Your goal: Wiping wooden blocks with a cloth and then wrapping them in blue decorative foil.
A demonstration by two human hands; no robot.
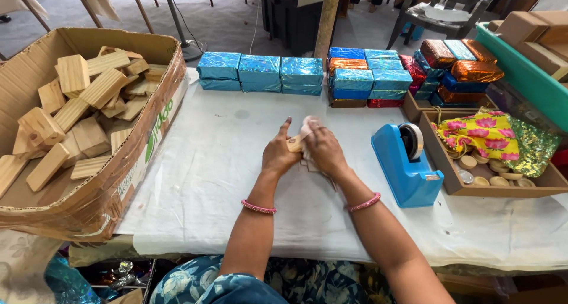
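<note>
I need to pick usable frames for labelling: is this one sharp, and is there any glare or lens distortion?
Head view: even, soft light with faint shadows; both hands and the small wooden piece they hold look sharp. Glare sparkles on the foil-wrapped blocks. Wide-angle bending shows at the edges, where the cardboard box and the green tray bow outward.

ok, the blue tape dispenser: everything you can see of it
The tape dispenser is a bright blue desktop type, plastic by the look, with a heavy wedge-shaped base. A roll of tape sits upright in its upper slot, and a small metal cutter is at the near, lower end. It stands on the white-covered table, right of the right hand, close beside the brown tray. No hand touches it.
</note>
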